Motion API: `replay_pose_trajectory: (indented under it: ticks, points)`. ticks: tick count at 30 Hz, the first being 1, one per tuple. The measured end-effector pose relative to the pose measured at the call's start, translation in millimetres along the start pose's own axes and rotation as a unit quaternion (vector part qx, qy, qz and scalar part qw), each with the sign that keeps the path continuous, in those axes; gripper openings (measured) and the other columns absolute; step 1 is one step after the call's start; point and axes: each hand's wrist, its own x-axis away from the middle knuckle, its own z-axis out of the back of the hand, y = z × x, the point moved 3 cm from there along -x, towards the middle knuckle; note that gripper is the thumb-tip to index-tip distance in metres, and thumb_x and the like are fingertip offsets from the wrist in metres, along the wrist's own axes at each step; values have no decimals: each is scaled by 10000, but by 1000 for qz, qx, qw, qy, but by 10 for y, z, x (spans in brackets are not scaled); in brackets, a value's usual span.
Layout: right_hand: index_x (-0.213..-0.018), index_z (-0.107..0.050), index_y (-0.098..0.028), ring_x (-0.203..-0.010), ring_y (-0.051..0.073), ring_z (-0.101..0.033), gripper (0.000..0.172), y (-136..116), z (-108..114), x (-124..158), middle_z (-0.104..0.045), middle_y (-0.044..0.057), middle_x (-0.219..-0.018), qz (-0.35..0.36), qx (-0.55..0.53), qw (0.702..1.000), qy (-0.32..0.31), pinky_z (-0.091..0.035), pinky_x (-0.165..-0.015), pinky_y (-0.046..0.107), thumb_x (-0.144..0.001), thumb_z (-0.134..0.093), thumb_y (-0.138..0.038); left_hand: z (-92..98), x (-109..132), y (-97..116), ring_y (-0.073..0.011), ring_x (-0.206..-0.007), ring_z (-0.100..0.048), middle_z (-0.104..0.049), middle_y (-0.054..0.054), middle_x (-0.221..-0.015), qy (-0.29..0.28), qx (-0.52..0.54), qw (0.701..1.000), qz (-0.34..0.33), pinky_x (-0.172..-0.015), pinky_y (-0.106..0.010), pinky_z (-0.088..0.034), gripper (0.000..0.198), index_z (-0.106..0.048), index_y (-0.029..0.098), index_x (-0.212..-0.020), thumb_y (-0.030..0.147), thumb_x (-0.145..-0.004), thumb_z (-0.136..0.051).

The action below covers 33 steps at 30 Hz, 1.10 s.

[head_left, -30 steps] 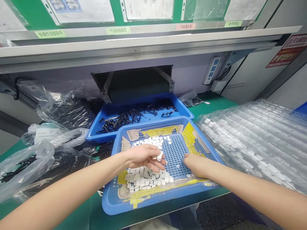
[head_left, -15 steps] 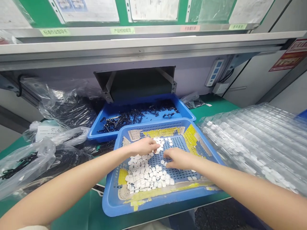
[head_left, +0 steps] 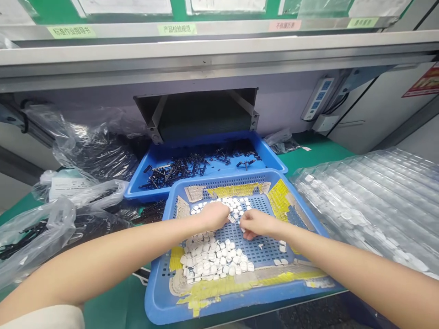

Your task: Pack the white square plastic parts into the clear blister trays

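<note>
A blue perforated tray (head_left: pixel 161 301) patched with yellow tape sits in front of me and holds several small white parts (head_left: pixel 214 258). My left hand (head_left: pixel 214 214) is curled, fingers down on the white parts near the tray's middle. My right hand (head_left: pixel 255 224) is beside it, fingers bent in a pinch over the same patch of parts. What the fingertips hold is hidden.
Behind stands a second blue tray (head_left: pixel 137 192) with several small black parts under a dark chute (head_left: pixel 202 114). Clear plastic bags (head_left: pixel 51 219) of black pieces lie at the left. A stack of clear blister trays (head_left: pixel 370 201) fills the right. The bench top is green.
Both hands have moved farther into the tray and closer together; the right hand came from the tray's near right to its middle. The camera has tilted slightly down.
</note>
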Motion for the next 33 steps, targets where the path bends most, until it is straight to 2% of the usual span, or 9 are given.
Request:
replay_pose_trajectory:
  ticks: [5, 8, 11, 14, 18, 22, 26, 30, 33]
  points:
    - [-642, -380, -152, -457, 51, -511, 80, 87, 18, -83, -476, -1, -575, -83, -192, 977, 33, -474, -539, 192, -697, -367, -95, -68, -71, 27, -301, -734, -553, -594, -140, -729, 28, 22, 999, -8, -599, -346, -421, 310, -561, 145, -795, 422, -656, -544]
    - [-660, -404, -138, -445, 71, -516, 56, 127, 40, -95, -480, 16, -551, -122, -243, 962, 38, -473, -487, 193, -709, -377, -141, -85, -125, 106, -296, -711, -558, -593, -151, -718, 40, 41, 998, -7, -601, -344, -415, 230, -566, 128, -756, 339, -673, -530]
    - [-674, -415, -136, -438, 98, -514, 166, 126, 59, -52, -472, 26, -513, -145, -276, 949, 53, -457, -418, 206, -759, -350, -263, -30, -155, 159, -279, -670, -560, -593, -156, -686, 50, 61, 997, -3, -565, -320, -402, 172, -573, 114, -686, 243, -696, -459]
    - [-679, -423, -150, -448, 97, -508, 256, 69, 70, -21, -465, 11, -506, -126, -327, 935, 62, -467, -431, 229, -782, -320, -360, 86, -168, 200, -243, -635, -552, -594, -120, -659, 69, 91, 993, -18, -534, -283, -378, 218, -578, 122, -724, 257, -722, -408]
    - [-653, -404, -164, -420, 59, -466, 227, -8, 143, -50, -432, -33, -480, -73, -399, 911, 78, -470, -472, 220, -789, -334, -331, 302, -197, 245, -182, -615, -527, -581, -38, -660, 84, 154, 982, -64, -535, -236, -348, 222, -567, 170, -795, 337, -717, -443]
    - [-597, -364, -158, -348, 38, -399, 253, -23, 265, -48, -368, -53, -427, -54, -432, 893, 115, -364, -338, 136, -806, -315, -293, 435, -265, 124, -158, -630, -473, -515, -13, -622, 114, 320, 940, 8, -545, -226, -316, 171, -533, 168, -719, 326, -717, -469]
    - [-567, -345, -154, -304, 20, -356, 259, -99, 324, -2, -348, -63, -405, -30, -452, 884, 117, -281, -287, 103, -811, -315, -237, 358, -301, 87, -102, -467, -391, -400, 23, -496, 39, 408, 911, 52, -435, -204, -278, 277, -463, 161, -611, 395, -752, -412]
    - [-585, -375, -149, -358, 40, -432, 283, -224, 339, 36, -411, -34, -430, 0, -465, 881, 86, -362, -337, 124, -832, -271, -239, 388, -244, 170, -63, -351, -303, -319, 47, -458, -41, 480, 872, 87, -336, -175, -193, 481, -356, 172, -592, 586, -759, -176]
    - [-607, -415, -134, -410, 60, -474, 218, -221, 409, 152, -455, -13, -459, 31, -464, 882, 76, -409, -387, 153, -805, -342, -188, 505, -203, 295, -49, -333, -310, -337, 37, -467, -104, 535, 833, 91, -311, -157, -134, 518, -315, 174, -570, 608, -752, -99]
